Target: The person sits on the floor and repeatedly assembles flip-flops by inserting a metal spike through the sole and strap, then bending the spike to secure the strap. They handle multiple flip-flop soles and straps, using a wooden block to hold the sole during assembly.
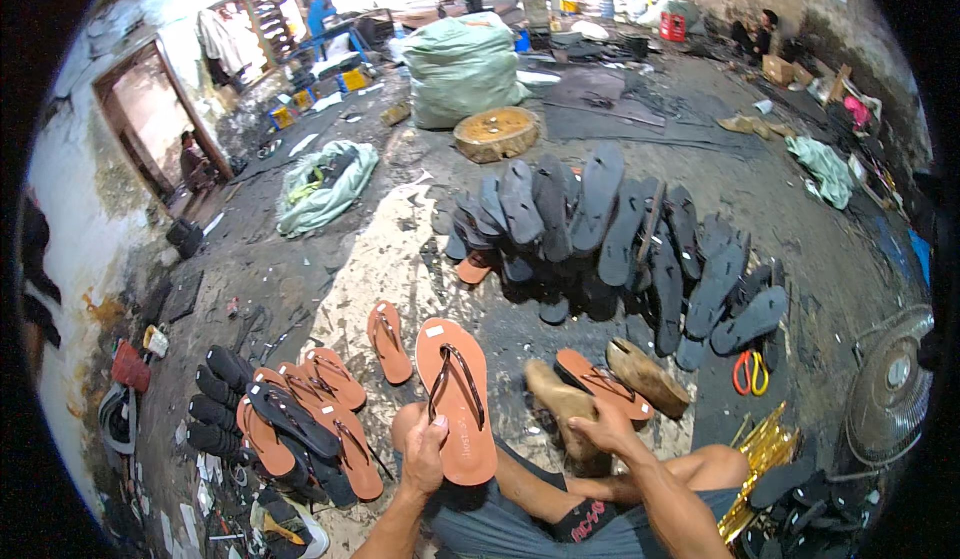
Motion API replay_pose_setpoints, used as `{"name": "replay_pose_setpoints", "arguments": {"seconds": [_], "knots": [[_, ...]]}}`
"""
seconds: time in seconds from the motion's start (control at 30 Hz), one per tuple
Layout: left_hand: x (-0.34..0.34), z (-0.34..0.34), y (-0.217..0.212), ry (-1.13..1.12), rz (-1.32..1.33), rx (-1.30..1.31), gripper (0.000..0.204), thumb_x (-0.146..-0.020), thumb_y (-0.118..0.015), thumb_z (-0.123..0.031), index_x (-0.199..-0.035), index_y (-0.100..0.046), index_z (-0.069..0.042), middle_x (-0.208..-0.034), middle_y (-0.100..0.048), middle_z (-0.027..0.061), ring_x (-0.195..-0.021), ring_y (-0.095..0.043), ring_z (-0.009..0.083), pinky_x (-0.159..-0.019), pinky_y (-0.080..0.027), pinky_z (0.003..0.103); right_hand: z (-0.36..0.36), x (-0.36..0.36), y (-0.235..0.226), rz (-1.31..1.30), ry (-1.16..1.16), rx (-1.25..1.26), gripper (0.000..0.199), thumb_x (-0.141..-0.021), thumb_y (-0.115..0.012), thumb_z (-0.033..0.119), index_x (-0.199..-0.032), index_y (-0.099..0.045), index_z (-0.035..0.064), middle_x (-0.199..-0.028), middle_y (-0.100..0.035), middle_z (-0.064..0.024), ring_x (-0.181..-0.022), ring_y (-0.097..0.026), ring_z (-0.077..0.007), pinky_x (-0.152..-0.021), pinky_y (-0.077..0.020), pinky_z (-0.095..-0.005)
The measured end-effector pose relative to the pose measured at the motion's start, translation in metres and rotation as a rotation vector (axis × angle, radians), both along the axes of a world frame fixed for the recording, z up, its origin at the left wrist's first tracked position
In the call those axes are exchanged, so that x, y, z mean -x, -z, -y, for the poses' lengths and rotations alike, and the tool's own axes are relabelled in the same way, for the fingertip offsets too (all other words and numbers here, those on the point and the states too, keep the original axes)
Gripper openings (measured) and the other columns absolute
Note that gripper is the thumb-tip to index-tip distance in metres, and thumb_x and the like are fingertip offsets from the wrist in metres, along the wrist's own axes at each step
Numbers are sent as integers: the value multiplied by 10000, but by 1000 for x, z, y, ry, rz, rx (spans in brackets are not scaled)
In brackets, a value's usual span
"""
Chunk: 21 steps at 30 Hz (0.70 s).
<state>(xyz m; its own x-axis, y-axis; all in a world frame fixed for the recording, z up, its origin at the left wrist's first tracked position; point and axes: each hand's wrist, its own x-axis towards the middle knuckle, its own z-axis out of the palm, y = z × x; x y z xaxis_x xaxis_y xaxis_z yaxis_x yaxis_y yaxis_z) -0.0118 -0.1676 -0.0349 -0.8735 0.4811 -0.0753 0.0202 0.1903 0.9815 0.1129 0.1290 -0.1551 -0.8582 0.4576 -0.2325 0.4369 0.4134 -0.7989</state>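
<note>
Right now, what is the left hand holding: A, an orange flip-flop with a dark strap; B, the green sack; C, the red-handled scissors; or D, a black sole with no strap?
A: the left hand grips the heel end of an orange flip-flop with a dark strap, while the scissors lie on the floor to the right.

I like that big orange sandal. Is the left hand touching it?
Touching. The head view shows the left hand gripping the orange sandal at its lower edge.
</note>
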Motion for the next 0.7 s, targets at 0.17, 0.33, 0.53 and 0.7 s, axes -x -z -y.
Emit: {"name": "replay_pose_setpoints", "arguments": {"seconds": [0.17,0.33,0.53,0.7], "knots": [[28,-9,9,-162,-309,191,291,-997,-442,-271,-945,-559,-10,-697,-492,140,-642,-477,226,-631,-399,387,44,-55,-86,-474,106,1217,637,-921,-661,136,-1483,-398,-11,-1378,-573,-142,-1197,-617,-242,-1018,-523,-398],[37,-35,3,-215,-406,224,364,-984,-419,-302,-1005,-567,30,-649,-483,191,-585,-529,329,-603,-419,455,97,-77,-135,-481,79,926,725,-878,-718,268,-1454,-430,-65,-1281,-612,-175,-1136,-589,-262,-983,-471,-389],[36,-36,-15,-120,-746,258,477,-1017,-407,-328,-1231,-553,72,-743,-619,306,-609,-609,437,-587,-478,484,117,-70,-158,-303,-7,533,667,-936,-650,224,-1485,-419,-76,-1406,-555,-189,-1286,-529,-252,-1096,-417,-372],[17,-27,-12,-21,-759,255,481,-981,-443,-289,-1219,-563,111,-781,-619,289,-579,-581,439,-568,-479,488,135,-59,-170,-439,84,463,630,-946,-656,191,-1483,-434,-52,-1409,-524,-212,-1318,-509,-314,-1112,-404,-396]]}}
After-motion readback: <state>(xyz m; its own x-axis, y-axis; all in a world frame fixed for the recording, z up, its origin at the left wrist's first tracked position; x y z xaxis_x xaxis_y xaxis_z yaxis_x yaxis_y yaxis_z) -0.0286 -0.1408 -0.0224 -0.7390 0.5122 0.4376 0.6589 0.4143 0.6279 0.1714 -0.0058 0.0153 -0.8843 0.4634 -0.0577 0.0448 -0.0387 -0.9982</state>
